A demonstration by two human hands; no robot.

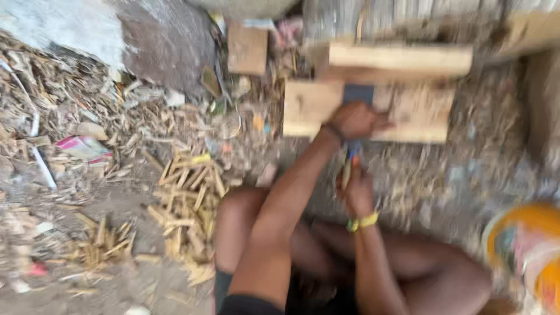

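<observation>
the left hand (356, 119) pressed flat, fingers spread, on a stiff, heavy-looking wooden block (309, 105); the right hand (357, 192) was closed around a thin stick-like tool (348, 169), probably light, best gripped mid-shaft.

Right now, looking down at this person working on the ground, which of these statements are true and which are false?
1. The left hand rests on a wooden block. True.
2. The right hand is empty. False: it grips a thin tool, too blurred to name.
3. A yellow band circles the right wrist. True.
4. The pile of split wood sticks lies to the person's right. False: it lies to the left, beside the knee.
5. The ground is swept clean. False: wood chips litter it.
</observation>
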